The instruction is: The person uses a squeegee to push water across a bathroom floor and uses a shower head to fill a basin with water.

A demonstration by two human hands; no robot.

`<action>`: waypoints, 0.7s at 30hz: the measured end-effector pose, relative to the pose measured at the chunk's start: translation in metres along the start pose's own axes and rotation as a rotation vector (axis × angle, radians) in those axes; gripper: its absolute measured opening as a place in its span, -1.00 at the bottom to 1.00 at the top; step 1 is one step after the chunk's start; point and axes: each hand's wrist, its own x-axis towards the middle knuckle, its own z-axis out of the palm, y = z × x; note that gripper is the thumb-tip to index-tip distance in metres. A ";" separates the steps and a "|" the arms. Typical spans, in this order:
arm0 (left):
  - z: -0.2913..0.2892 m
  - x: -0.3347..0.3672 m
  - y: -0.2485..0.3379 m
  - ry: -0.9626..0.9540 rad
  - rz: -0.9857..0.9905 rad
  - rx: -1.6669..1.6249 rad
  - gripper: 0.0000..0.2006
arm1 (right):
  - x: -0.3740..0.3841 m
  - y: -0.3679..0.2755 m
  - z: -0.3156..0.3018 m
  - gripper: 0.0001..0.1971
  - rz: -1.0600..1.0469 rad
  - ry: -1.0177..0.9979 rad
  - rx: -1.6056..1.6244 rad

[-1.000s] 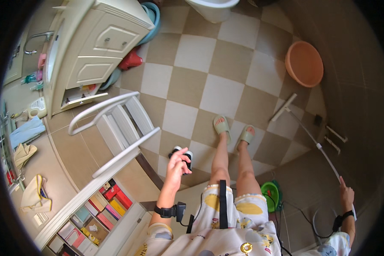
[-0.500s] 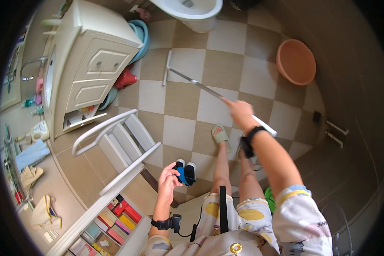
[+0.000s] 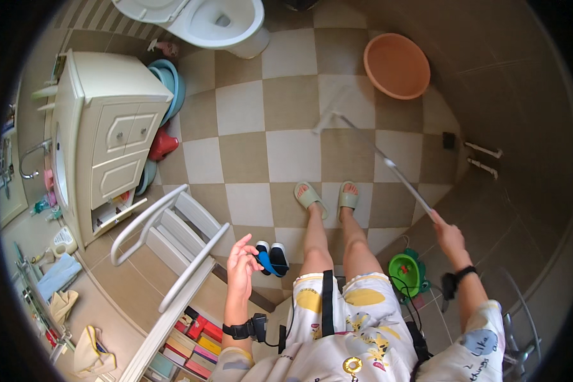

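My right hand [image 3: 451, 240] is wrapped round the handle of a long-handled floor squeegee [image 3: 388, 162], out to my right. The pole slants away from me to the far left, over the checkered tiles [image 3: 293, 156]. Its pale head is smeared by motion, left of and nearer than the orange basin [image 3: 397, 66]. My left hand [image 3: 240, 264] is raised with nothing in it, fingers apart and loosely bent. Close by it on the floor are dark shoes [image 3: 272, 258] with white insides and a blue strap.
A toilet [image 3: 226, 22] stands at the far side. Left are a cream cabinet [image 3: 108, 121], blue basins [image 3: 172, 86], a red container [image 3: 163, 143] and a white-railed step stand [image 3: 178, 232]. A green basin [image 3: 406, 275] sits right of my legs, near wall pipes [image 3: 484, 151].
The squeegee's head has swung from left to right across the floor, toward the orange basin. My right hand has moved right and nearer. The view has shifted; my left hand stays raised.
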 end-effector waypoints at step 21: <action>0.055 0.094 0.127 -0.387 0.093 0.352 -0.55 | -0.184 0.052 0.136 -0.70 0.614 0.205 0.414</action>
